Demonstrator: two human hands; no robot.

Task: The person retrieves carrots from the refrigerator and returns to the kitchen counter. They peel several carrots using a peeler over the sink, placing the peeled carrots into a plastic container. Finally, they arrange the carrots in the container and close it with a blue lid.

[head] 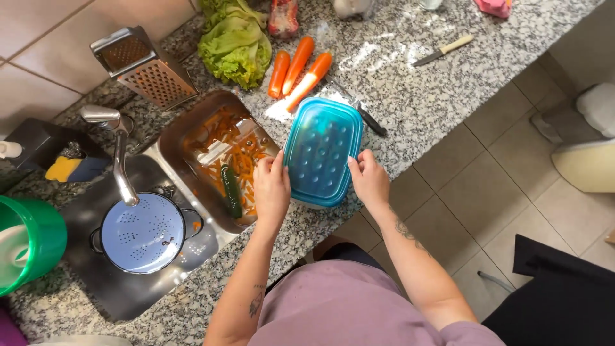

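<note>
container: rectangular plastic box with a blue lid, sitting on the granite counter at its front edge, just right of the small sink basin

left hand: on the container's left long side, fingers curled against the lid edge, thumb on the rim — gripping, not spread

right hand: on the container's right side near the front corner, fingers bent together and pressing the lid edge

small basin: steel, full of orange carrot peelings; a dark green cucumber lies in it close to the left hand

carrots: three, side by side on the counter behind the container, one partly peeled

peeler: dark handle, lying just behind the container's far right corner — cannot tell if touching

lettuce: green head, left of the carrots

grater: steel box type, tilted against the tiled wall behind the basin

large sink: holds a pale blue colander with black handles, under the tap

sponge: yellow, in a black holder beside the tap

green bucket: far left edge

knife: pale handle, well apart on the counter's right
</note>
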